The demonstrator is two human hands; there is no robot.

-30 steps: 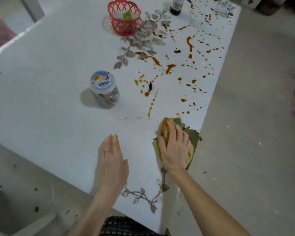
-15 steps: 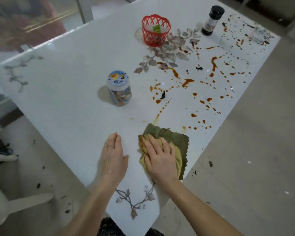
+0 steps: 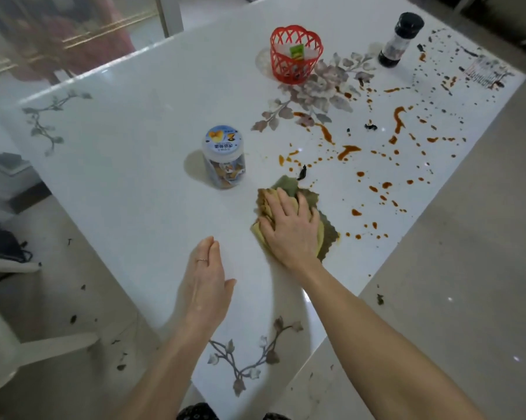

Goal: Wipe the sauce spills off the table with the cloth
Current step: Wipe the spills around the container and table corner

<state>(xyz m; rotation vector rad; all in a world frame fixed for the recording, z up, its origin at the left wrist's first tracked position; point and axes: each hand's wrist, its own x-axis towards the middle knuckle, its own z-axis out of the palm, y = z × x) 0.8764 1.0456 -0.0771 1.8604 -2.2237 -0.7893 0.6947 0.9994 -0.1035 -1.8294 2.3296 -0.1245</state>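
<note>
Two hands are working: left hand [image 3: 207, 283] is lying flat on the table [image 3: 119, 177], gripping nothing. Near the jar [image 3: 223, 159], right hand [image 3: 289, 228] is pressing straight fingers onto the cloth [image 3: 287, 185], not clutching it. Sauce spills [image 3: 349, 150] are waiting rightward; a soaked cloth risks smearing them.

- Table [image 3: 134, 165]: white, with grey-brown leaf and flower sprigs.
- Sauce spills [image 3: 349, 150]: orange-brown streaks and dots, some black flecks.
- Cloth [image 3: 289, 186]: olive green, yellow folds.
- Basket [image 3: 295, 56]: red lattice.
- Jar [image 3: 223, 156]: clear, blue-and-yellow lid label.
- Bottle [image 3: 399, 40]: black cap, dark base.
</note>
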